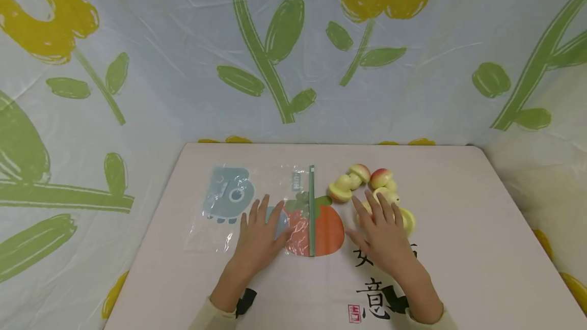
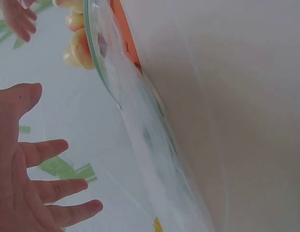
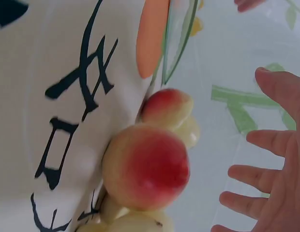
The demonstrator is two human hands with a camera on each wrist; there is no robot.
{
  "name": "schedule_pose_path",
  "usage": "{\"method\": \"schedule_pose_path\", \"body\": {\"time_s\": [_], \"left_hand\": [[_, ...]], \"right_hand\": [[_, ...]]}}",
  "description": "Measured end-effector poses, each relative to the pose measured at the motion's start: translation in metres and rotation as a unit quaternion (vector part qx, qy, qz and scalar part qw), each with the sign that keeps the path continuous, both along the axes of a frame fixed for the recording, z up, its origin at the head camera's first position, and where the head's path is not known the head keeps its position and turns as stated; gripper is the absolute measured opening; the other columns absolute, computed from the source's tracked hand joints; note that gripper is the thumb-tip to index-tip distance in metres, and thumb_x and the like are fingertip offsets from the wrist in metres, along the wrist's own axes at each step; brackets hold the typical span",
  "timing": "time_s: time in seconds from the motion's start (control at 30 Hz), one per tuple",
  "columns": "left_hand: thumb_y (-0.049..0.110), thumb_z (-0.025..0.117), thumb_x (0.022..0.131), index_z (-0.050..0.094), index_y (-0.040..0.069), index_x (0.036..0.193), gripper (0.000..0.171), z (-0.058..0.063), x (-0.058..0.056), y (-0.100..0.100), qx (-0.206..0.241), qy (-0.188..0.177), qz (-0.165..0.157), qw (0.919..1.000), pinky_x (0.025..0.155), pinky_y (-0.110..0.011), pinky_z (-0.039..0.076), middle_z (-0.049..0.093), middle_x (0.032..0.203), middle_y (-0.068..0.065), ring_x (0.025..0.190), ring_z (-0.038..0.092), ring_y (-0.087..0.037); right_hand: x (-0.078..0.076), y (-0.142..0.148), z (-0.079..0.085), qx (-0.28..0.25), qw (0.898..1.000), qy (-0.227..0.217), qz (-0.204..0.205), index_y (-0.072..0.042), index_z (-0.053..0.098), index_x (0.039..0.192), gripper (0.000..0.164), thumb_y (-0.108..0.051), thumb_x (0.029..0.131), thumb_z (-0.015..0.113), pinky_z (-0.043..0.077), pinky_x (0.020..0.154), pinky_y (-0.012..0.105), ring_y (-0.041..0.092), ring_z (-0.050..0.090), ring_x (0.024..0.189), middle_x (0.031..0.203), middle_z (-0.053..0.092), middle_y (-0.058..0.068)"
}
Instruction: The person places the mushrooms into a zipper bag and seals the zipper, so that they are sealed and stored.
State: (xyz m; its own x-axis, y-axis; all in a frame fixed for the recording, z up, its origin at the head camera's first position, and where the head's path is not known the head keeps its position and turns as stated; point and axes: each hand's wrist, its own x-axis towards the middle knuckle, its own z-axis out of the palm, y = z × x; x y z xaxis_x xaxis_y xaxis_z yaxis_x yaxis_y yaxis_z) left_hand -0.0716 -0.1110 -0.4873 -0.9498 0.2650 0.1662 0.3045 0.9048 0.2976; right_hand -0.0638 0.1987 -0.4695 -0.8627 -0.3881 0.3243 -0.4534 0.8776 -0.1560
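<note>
A clear zip bag (image 1: 270,180) with a green zip strip (image 1: 312,213) lies flat on the left half of the table. My left hand (image 1: 259,236) is over the bag's lower right part, fingers spread and holding nothing. In the left wrist view a gap shows between its fingers and the bag. To the right of the strip sit several yellow, red-blushed, mushroom-shaped pieces (image 1: 340,191). My right hand (image 1: 385,233) hovers over the nearer ones with fingers apart, partly hiding them. A rounded red-and-yellow piece (image 3: 150,166) looms large in the right wrist view, apart from the fingers.
The pale table (image 1: 458,208) has a printed orange fruit (image 1: 332,230), a blue printed figure seen through the bag, and black characters (image 1: 376,299) near the front. Flower-printed cloth (image 1: 183,65) hangs behind and beside the table. Black straps (image 1: 246,301) are at the wrists.
</note>
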Motion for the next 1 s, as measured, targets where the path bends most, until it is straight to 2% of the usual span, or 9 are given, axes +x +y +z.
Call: {"method": "schedule_pose_path", "body": {"time_s": [0.1, 0.27, 0.43, 0.6, 0.77, 1.0], "left_hand": [[0.048, 0.064, 0.095, 0.045, 0.015, 0.149, 0.067, -0.002, -0.002, 0.004, 0.002, -0.01, -0.006, 0.9999, 0.1, -0.072, 0.032, 0.033, 0.154, -0.024, 0.139, 0.03, -0.047], [0.045, 0.064, 0.095, 0.045, 0.012, 0.149, 0.065, -0.004, -0.005, 0.012, 0.032, -0.026, -0.017, 0.999, 0.101, -0.07, 0.033, 0.029, 0.156, -0.025, 0.14, 0.03, -0.047], [0.046, 0.063, 0.096, 0.043, 0.013, 0.15, 0.066, -0.006, -0.007, 0.018, 0.05, -0.046, -0.021, 0.9975, 0.102, -0.068, 0.034, 0.029, 0.157, -0.023, 0.14, 0.031, -0.046], [0.043, 0.061, 0.098, 0.042, 0.012, 0.15, 0.064, -0.008, -0.009, 0.023, 0.078, -0.073, -0.034, 0.9937, 0.105, -0.064, 0.034, 0.028, 0.157, -0.023, 0.14, 0.031, -0.046], [0.043, 0.06, 0.098, 0.042, 0.012, 0.151, 0.063, -0.01, -0.011, 0.029, 0.073, -0.093, -0.043, 0.992, 0.106, -0.06, 0.035, 0.03, 0.157, -0.022, 0.14, 0.033, -0.043], [0.045, 0.058, 0.1, 0.034, 0.014, 0.156, 0.068, -0.011, -0.011, 0.034, 0.094, -0.153, -0.039, 0.983, 0.101, -0.062, 0.04, 0.029, 0.158, -0.022, 0.14, 0.035, -0.043]], "right_hand": [[0.001, -0.008, -0.001, 0.011, 1.0, -0.007, 0.017, -0.008, 0.037, 0.153, 0.075, -0.041, 0.092, 0.068, 0.025, 0.106, 0.068, 0.049, 0.027, 0.14, 0.153, 0.034, 0.026], [0.0, -0.02, -0.007, 0.032, 0.998, -0.019, 0.051, -0.008, 0.035, 0.154, 0.075, -0.039, 0.094, 0.067, 0.03, 0.107, 0.065, 0.048, 0.027, 0.141, 0.154, 0.034, 0.025], [-0.002, -0.032, -0.011, 0.031, 0.996, -0.029, 0.08, -0.006, 0.041, 0.151, 0.071, -0.036, 0.093, 0.07, 0.037, 0.104, 0.062, 0.048, 0.033, 0.139, 0.154, 0.035, 0.024], [-0.003, -0.04, -0.017, 0.046, 0.992, -0.051, 0.102, -0.006, 0.043, 0.151, 0.069, -0.036, 0.094, 0.069, 0.034, 0.107, 0.06, 0.047, 0.037, 0.137, 0.152, 0.039, 0.024], [-0.004, -0.046, -0.019, 0.068, 0.987, -0.087, 0.113, -0.005, 0.047, 0.147, 0.061, -0.032, 0.096, 0.067, 0.038, 0.103, 0.062, 0.049, 0.039, 0.135, 0.151, 0.041, 0.022], [-0.009, -0.049, -0.023, 0.07, 0.983, -0.111, 0.125, -0.005, 0.049, 0.146, 0.054, -0.018, 0.097, 0.065, 0.043, 0.098, 0.062, 0.047, 0.043, 0.132, 0.148, 0.045, 0.023]]}}
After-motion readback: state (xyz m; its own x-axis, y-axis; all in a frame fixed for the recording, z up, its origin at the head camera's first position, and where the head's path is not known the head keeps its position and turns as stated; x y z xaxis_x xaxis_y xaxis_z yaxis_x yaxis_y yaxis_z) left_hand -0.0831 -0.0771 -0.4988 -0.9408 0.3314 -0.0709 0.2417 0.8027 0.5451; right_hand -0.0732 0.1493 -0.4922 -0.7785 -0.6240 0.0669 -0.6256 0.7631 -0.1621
